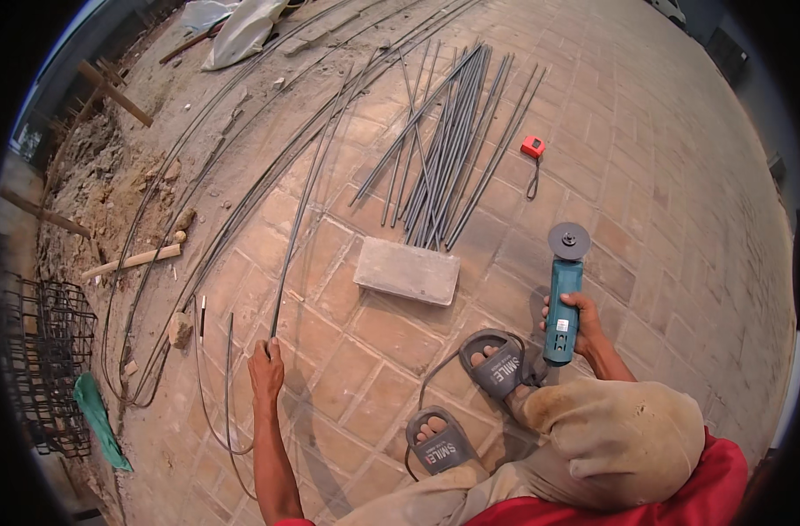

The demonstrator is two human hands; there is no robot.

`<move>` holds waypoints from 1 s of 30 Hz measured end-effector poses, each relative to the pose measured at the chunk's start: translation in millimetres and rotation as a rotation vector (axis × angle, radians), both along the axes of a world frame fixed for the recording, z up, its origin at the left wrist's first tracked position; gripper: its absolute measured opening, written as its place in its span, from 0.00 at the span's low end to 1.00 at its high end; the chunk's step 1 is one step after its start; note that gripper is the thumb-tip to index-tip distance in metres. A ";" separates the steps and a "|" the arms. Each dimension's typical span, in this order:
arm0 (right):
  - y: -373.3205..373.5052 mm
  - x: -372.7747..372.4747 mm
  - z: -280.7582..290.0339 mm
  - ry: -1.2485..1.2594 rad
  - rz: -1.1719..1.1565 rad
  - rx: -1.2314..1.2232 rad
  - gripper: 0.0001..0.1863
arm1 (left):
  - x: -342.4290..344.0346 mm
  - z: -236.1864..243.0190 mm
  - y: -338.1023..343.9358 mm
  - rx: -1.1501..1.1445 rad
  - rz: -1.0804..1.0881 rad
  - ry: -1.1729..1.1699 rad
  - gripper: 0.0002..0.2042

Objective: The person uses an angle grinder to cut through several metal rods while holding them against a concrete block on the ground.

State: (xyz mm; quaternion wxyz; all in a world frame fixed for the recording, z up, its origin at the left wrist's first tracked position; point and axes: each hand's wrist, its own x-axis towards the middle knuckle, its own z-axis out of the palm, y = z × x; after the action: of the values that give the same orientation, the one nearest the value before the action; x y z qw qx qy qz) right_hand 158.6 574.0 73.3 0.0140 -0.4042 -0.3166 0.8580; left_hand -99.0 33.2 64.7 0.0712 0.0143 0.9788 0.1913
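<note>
My left hand (266, 373) is closed around the near end of a long, thin steel rod (296, 237) that runs away from me over the paving. In my right hand (584, 320) is a teal angle grinder (566, 285), held by its body. Its dark cutting disc (568, 240) points away from me, apart from the rod. Between the hands, farther off, a grey concrete block (406, 272) lies beside the near ends of a loose pile of cut steel rods (448, 149). Whether the disc is spinning cannot be seen.
A red tape measure (532, 146) lies right of the pile. Long curved rods (216, 237) sweep along the left, near a wooden stick (133, 261), wire cages (54, 351) and a green cloth (99, 421). My sandalled feet (492, 364) are beside the grinder, with a dark cord near them.
</note>
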 end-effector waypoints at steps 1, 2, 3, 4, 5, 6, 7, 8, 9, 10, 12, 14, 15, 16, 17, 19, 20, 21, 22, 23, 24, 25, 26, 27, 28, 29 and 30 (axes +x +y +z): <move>2.0 -0.1 6.7 -0.006 0.018 0.021 0.22 | -0.5 2.4 -1.3 0.013 0.003 0.001 0.15; 2.7 -0.1 12.4 -0.003 0.021 0.032 0.22 | -1.2 4.1 -6.5 0.032 -0.018 0.107 0.16; 2.3 -0.2 17.7 -0.015 0.031 0.046 0.23 | 0.0 7.3 -10.3 0.048 -0.037 0.212 0.17; 6.5 3.2 21.0 -0.030 0.035 0.063 0.23 | 5.6 16.3 -4.1 0.060 -0.039 0.212 0.17; 10.4 6.2 21.5 -0.032 0.035 0.070 0.23 | 14.9 32.0 1.3 0.052 -0.018 0.161 0.17; 14.9 9.5 22.4 -0.028 0.032 0.083 0.23 | 22.7 37.5 5.2 0.045 0.002 0.109 0.17; 13.8 7.8 21.8 -0.010 0.035 0.076 0.23 | 33.7 36.4 -9.3 0.074 -0.042 0.225 0.16; 16.1 8.5 22.1 -0.015 0.032 0.072 0.23 | 44.3 33.6 -13.1 0.070 -0.045 0.220 0.16; 21.0 8.5 25.1 -0.013 0.044 0.098 0.24 | 54.5 30.0 -13.4 0.092 -0.007 0.152 0.16; 23.0 11.0 26.9 -0.016 0.054 0.124 0.25 | 64.7 25.4 -17.4 0.113 0.029 0.079 0.16; 17.0 7.3 9.3 0.000 0.071 0.075 0.25 | 79.4 12.7 -48.3 0.025 -0.001 0.119 0.13; 18.7 2.4 14.3 0.005 0.100 0.087 0.25 | 89.3 -9.9 -66.2 -0.045 -0.007 0.205 0.12; 19.8 0.7 16.0 0.007 0.087 0.090 0.25 | 91.7 -18.0 -73.4 -0.056 -0.035 0.205 0.10; 22.3 0.5 16.1 0.005 0.076 0.094 0.25 | 94.5 -23.7 -70.5 -0.050 -0.022 0.199 0.10; 24.4 0.2 15.9 0.001 0.089 0.098 0.25 | 95.0 -29.0 -68.0 -0.060 -0.041 0.196 0.10; 25.3 -2.8 15.4 0.012 0.045 0.079 0.23 | 101.5 -35.6 -64.2 -0.074 -0.050 0.197 0.11; 24.3 -4.1 15.7 0.018 0.055 0.077 0.23 | 107.1 -39.1 -59.3 -0.070 -0.022 0.213 0.10; 23.3 -4.3 16.3 0.010 0.073 0.082 0.23 | 112.6 -40.9 -55.8 -0.067 0.004 0.229 0.10; 22.0 -3.7 16.6 -0.004 0.085 0.091 0.24 | 118.8 -43.1 -54.5 -0.068 0.007 0.228 0.10; 20.8 -4.5 15.9 -0.005 0.086 0.089 0.24 | 127.3 -45.4 -55.3 -0.126 0.002 0.267 0.09; 19.5 -5.5 15.0 -0.005 0.091 0.096 0.24 | 134.5 -47.0 -55.6 -0.183 -0.003 0.305 0.09; 20.6 -4.3 14.6 -0.012 0.096 0.107 0.24 | 142.4 -49.2 -52.0 -0.182 -0.004 0.298 0.09; 23.3 -2.7 14.6 -0.019 0.095 0.107 0.24 | 149.7 -50.1 -48.2 -0.137 0.011 0.314 0.08; 27.1 -0.6 14.8 -0.029 0.114 0.111 0.24 | 156.0 -52.1 -46.2 -0.091 0.025 0.330 0.08; 26.7 -0.2 14.1 -0.032 0.134 0.107 0.24 | 161.7 -54.2 -51.3 -0.098 0.025 0.329 0.08; 26.3 -0.4 13.4 -0.032 0.134 0.101 0.24 | 166.6 -57.7 -55.9 -0.101 0.043 0.282 0.08; 26.0 -1.1 12.8 -0.038 0.137 0.088 0.24 | 169.8 -60.8 -61.5 -0.105 0.063 0.235 0.07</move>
State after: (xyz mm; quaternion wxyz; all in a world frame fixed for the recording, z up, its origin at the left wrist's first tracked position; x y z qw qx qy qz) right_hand 157.5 600.0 86.1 -0.0332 -0.3968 -0.3810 0.8345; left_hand 70.8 -28.2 3.8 -0.0494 0.0021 0.9890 0.1391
